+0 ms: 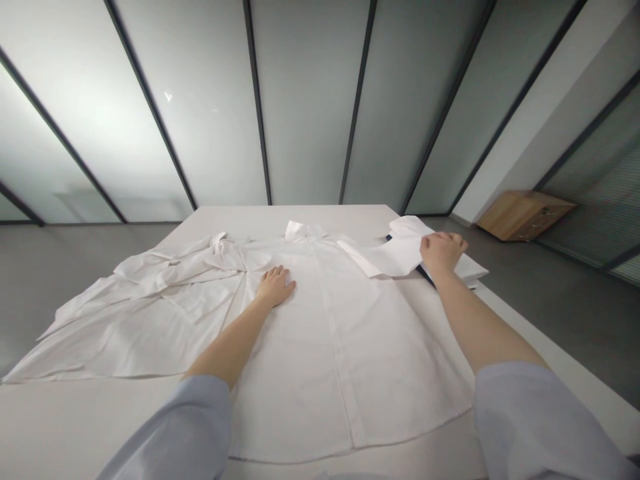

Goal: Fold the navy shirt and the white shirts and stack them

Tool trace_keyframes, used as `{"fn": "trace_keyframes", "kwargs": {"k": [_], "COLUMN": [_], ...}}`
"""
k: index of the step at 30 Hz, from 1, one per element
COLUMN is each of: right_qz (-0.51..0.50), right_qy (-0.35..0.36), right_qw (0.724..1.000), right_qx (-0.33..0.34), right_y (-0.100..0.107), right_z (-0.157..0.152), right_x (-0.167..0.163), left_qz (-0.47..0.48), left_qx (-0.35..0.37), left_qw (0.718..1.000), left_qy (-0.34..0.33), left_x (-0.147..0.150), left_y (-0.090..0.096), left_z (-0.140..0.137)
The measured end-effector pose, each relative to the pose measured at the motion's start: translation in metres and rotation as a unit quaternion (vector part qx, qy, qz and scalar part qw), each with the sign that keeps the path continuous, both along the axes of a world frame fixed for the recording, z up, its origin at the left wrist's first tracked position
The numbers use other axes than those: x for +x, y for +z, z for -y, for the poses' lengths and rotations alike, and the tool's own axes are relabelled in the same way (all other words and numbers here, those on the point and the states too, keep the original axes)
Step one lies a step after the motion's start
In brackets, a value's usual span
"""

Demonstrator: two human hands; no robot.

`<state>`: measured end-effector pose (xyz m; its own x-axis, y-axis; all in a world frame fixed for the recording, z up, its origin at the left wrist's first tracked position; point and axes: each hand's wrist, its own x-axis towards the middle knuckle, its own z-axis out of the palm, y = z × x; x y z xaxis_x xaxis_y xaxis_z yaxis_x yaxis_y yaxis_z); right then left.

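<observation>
The only view looks from the wearer's head, behind and above both hands' fingers [274, 271], facing forward and down over the bench [240, 221] to frosted panels [305, 87] beyond them, within arm's reach.

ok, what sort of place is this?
Probably an office or meeting room, though I can't be sure: frosted glass wall in dark frames, a small wooden cabinet on the gray floor, and a plain white table.
</observation>
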<state>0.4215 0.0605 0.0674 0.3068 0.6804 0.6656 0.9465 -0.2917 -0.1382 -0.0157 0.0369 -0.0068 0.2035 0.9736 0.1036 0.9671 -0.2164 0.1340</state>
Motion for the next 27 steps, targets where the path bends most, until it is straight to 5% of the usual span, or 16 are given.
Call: {"fn": "trace_keyframes", "kwargs": {"k": [5,9,11,16,21,23,27], "right_qz": [-0.028,-0.031,-0.020,-0.058,-0.186,-0.233,-0.264], "right_qy": [0.222,0.503,0.565,0.516,0.362,0.300,0.240], "right_qw": [0.967,0.864,0.823,0.854,0.912,0.925,0.924], "right_qx": [0.118,-0.012,-0.053,-0.024,0.039,0.014,-0.138], "right_y": [0.012,-0.011,-0.030,-0.070,-0.084,-0.085,-0.088], "right_z": [-0.012,0.008,0.023,0.038,0.020,0.012,0.003], "right_x": [-0.073,-0.151,-0.178,-0.184,-0.151,-0.142,-0.135], "left_qz": [0.009,0.012,0.011,0.007,-0.005,-0.008,-0.018], "left_qx": [0.002,-0.002,-0.002,-0.012,-0.023,-0.027,-0.027], "left_qw": [1.000,1.000,1.000,1.000,1.000,0.999,0.999], "left_qy": [-0.004,-0.008,-0.010,-0.010,-0.015,-0.018,-0.032], "left_x": [-0.001,-0.003,-0.004,-0.003,-0.003,-0.004,-0.007], "left_y": [-0.001,-0.003,-0.004,-0.005,-0.007,-0.007,-0.006], "left_z": [-0.001,-0.003,-0.003,-0.004,-0.008,-0.012,-0.024]}}
